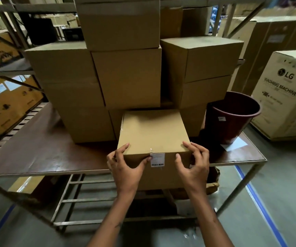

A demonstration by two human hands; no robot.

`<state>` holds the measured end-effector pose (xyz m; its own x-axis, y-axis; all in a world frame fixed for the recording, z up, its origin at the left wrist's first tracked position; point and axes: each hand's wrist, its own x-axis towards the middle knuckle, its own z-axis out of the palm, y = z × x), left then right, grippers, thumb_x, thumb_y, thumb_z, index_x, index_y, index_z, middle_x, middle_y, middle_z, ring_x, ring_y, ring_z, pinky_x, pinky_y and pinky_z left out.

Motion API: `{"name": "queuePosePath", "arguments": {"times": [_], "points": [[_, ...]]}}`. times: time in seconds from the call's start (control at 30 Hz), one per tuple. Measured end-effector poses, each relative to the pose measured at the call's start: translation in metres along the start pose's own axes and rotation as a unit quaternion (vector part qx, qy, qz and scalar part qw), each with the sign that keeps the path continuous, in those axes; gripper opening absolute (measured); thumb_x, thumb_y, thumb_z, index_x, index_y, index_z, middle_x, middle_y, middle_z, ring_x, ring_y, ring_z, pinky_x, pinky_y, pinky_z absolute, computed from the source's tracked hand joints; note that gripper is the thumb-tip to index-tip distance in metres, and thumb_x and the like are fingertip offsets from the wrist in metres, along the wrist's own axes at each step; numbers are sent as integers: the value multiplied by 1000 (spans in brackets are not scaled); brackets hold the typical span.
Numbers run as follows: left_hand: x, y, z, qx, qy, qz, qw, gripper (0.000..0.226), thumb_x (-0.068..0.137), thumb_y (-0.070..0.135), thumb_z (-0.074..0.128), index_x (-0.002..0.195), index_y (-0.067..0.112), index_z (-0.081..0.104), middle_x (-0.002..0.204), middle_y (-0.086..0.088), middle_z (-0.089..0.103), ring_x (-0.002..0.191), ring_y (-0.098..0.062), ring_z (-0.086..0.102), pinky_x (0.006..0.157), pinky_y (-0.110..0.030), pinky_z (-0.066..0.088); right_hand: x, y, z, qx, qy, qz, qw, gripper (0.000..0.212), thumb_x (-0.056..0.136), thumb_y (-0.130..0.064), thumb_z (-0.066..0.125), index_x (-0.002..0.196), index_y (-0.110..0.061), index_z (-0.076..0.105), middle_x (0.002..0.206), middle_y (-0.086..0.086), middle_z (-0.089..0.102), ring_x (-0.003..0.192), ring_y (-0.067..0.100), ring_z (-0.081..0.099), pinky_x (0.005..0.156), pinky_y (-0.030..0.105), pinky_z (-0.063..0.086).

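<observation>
A plain cardboard box (152,132) stands at the front edge of a brown table (41,154), with a white barcode label (157,159) on its near face. My left hand (125,166) grips the box's near left corner, fingers on top and thumb on the front by the label. My right hand (193,163) grips the near right corner, fingers curled over the top edge and thumb on the front face.
Several larger cardboard boxes (127,77) are stacked behind it on the table. A dark red bucket (232,116) stands at the table's right end beside a white sheet (234,143). A washing machine carton (286,93) stands on the floor at right. Metal shelving stands behind.
</observation>
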<state>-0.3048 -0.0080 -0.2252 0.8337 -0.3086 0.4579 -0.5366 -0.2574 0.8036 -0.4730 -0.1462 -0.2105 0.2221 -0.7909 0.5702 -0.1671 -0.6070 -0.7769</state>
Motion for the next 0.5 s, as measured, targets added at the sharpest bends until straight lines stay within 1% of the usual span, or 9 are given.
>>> {"name": "queuePosePath", "arguments": {"times": [0.13, 0.27, 0.37, 0.43, 0.5], "points": [[6, 4, 6, 19, -12, 2, 1000, 95, 66, 67, 91, 146, 32, 53, 140, 0, 37, 135, -26, 41, 98, -36, 48, 9, 4, -6, -25, -22, -5, 999, 48, 91, -29, 86, 137, -31, 70, 136, -8, 54, 128, 15, 57, 101, 50, 58], [14, 4, 12, 25, -29, 12, 999, 88, 74, 70, 83, 148, 35, 51, 138, 1, 38, 133, -24, 42, 103, -39, 46, 21, 12, -7, -46, -53, 0, 998, 47, 97, -37, 79, 143, -34, 65, 142, -9, 53, 133, 14, 53, 107, 48, 54], [14, 7, 15, 37, -42, 2, 998, 87, 76, 70, 81, 150, 38, 48, 140, 1, 38, 134, -25, 43, 103, -35, 43, 27, 21, -9, -49, -72, -7, 996, 48, 99, -37, 76, 145, -37, 62, 145, -7, 51, 134, 15, 50, 108, 44, 52], [12, 9, 16, 44, -44, -1, 998, 88, 77, 71, 82, 151, 40, 46, 141, 1, 37, 136, -26, 42, 102, -36, 45, 29, 24, -10, -47, -81, -12, 996, 47, 100, -37, 75, 145, -36, 62, 145, -5, 50, 134, 15, 49, 107, 42, 52], [11, 10, 16, 46, -41, -2, 998, 88, 78, 69, 84, 151, 41, 45, 142, 4, 36, 137, -25, 42, 101, -38, 49, 31, 25, -11, -44, -84, -15, 995, 46, 100, -36, 75, 145, -33, 64, 144, -4, 50, 132, 14, 50, 108, 43, 53]]}}
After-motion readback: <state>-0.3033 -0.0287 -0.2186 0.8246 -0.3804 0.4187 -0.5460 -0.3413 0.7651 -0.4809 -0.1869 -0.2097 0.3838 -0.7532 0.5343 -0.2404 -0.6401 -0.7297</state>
